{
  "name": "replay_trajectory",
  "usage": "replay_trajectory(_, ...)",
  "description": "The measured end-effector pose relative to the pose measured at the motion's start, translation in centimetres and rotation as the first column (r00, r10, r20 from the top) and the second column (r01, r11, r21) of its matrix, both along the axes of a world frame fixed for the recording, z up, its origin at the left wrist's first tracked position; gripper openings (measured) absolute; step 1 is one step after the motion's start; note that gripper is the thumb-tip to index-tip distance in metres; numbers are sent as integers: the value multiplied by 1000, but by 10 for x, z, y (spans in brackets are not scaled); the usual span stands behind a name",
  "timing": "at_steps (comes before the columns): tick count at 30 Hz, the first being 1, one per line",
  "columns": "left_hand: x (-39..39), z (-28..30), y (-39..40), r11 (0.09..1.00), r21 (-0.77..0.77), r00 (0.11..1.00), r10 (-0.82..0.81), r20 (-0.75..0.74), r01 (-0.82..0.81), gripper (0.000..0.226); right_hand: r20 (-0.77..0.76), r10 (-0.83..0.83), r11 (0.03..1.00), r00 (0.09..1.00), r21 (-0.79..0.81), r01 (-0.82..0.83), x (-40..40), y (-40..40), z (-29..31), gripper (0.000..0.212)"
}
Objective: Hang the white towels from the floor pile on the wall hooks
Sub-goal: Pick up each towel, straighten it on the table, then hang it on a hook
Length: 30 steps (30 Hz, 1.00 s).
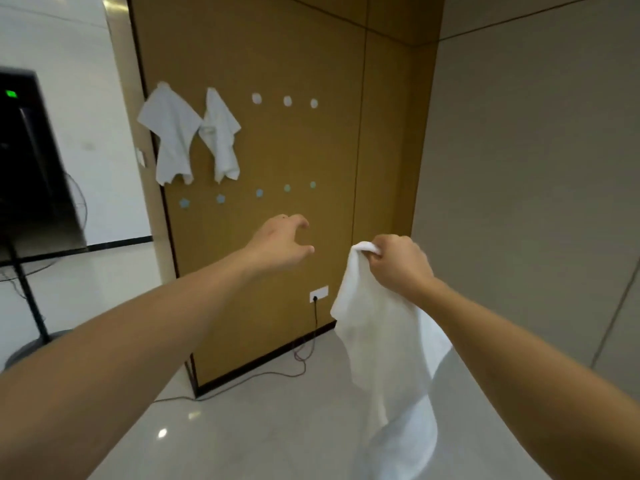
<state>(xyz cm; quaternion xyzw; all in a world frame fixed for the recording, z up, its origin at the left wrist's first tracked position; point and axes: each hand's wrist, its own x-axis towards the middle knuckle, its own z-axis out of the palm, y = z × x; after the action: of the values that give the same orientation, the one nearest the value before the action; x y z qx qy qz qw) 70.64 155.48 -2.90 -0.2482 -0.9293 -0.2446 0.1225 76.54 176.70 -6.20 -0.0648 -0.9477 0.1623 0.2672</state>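
In front of the brown wall panel (pixel 277 150), the right hand (pixel 398 263) grips a white towel (pixel 377 341) by its bunched top corner while the left hand (pixel 282 245) reaches forward empty with loosely spread fingers, two hung towels (pixel 173 133) up left.

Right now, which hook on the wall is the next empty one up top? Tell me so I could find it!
Find the big brown wall panel with two rows of round hooks. In the top row, two white towels hang on the left. The next empty hook is the white dot just right of them, the first of three bare ones.
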Motion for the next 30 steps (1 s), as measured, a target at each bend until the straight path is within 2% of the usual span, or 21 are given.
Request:
replay_trajectory(6,-144,28,29,992,-3,992,126,-21,-126,51,49,162,986,986,-45,-160,-176,30,25,24)
replay_trajectory(8,-184,35,40,990,42,991,134,3,-134,50,36,200,978,979,-66,-198,-226,35,37,28)
replay_trajectory(12,-252,37,60,982,160,992,80,101,-96,65,22,264,961,964,-87,-261,-307,32,57,34)
replay_trajectory(17,-340,44,88,986,160,963,7,270,-52,85,109,340,940,934,-16,-341,-399,32,63,10)
replay_trajectory(20,-400,49,98,986,161,946,-15,323,-39,94,120,354,935,928,-11,-355,-454,36,61,12)
replay_trajectory(23,-462,55,106,994,105,945,-24,327,-11,86,151,370,928,916,-8,-374,-516,36,61,19)
replay_trajectory(26,-530,60,106,1000,-19,967,-5,254,10,76,132,436,899,890,-110,-424,-583,32,69,31)
replay_trajectory(28,-577,63,102,1000,-11,975,14,223,-12,63,113,489,868,865,-156,-471,-628,27,80,38)
replay_trajectory(30,-621,67,96,999,-1,991,51,122,-51,47,74,538,833,840,-202,-515,-671,22,92,35)
